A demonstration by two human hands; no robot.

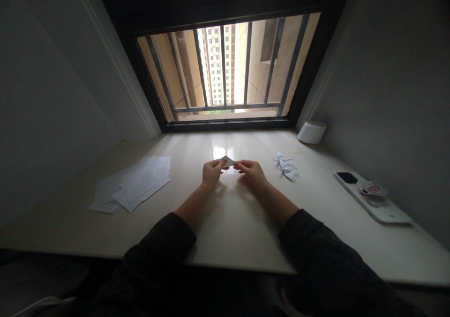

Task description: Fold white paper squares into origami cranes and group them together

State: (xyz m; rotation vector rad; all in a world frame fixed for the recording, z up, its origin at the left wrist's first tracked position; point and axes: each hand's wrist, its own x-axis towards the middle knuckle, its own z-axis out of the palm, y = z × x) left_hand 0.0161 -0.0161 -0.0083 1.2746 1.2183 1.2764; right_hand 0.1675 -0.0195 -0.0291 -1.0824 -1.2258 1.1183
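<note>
A small folded piece of white paper is held up between my two hands over the middle of the white sill. My left hand pinches its left side, thumb on top. At its right edge, the fingertips of my right hand are closed on it. Its exact folded form is too small to make out. To the right of my right hand lie white folded paper cranes, close together. Loose sheets of white paper are spread in an overlapping pile to the left of my left hand.
A white phone with a round pinkish grip on its back lies at the right. A white rounded device stands in the back right corner. The dark-framed window with bars closes off the back; the sill's front edge runs below my forearms.
</note>
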